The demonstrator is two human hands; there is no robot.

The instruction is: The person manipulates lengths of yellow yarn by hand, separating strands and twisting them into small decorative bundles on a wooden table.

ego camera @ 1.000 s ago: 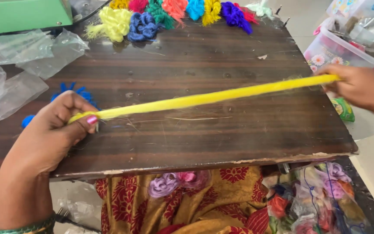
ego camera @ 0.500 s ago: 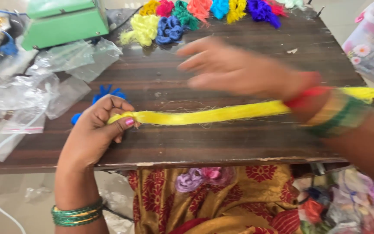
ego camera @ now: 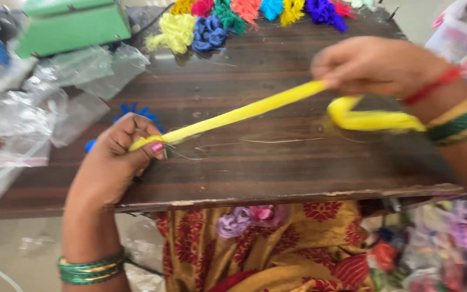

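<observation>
- Dark wood grain runs across the surface point(ego camera: 277, 162) in front of you, its near edge chipped and pale, with your patterned yellow and red cloth point(ego camera: 298, 243) showing below it.
- Along the far edge sits a row of small yarn pompoms point(ego camera: 212, 27) in yellow, blue, green, orange and purple; a green box point(ego camera: 71, 24) stands at the far left corner.
- Clear plastic bags point(ego camera: 39, 108) lie crumpled over the left part of the surface, and a blue tuft point(ego camera: 136, 112) peeks out just behind your left hand.
- Your left hand point(ego camera: 117, 162) rests low near the front edge, fingers curled shut, thumb and forefinger pinching one end of the yellow yarn bundle point(ego camera: 244, 112). Green bangles point(ego camera: 90, 267) circle that wrist.
- Your right hand point(ego camera: 374, 67) is raised above the surface on the right, closed around the bundle further along; beyond the grip the yarn bends back in a loop point(ego camera: 368, 119) under your wrist, beside the red thread and green and gold bangles point(ego camera: 458, 119).
- Between the two hands the bundle is pulled straight, rising from lower left to upper right.
- Half a second ago your right hand was passing across the middle, blurred, with the yarn lying level and reaching out to the right; now it has taken hold and the far length is folded back into the loop.
- Your left hand's pinch is unchanged.
</observation>
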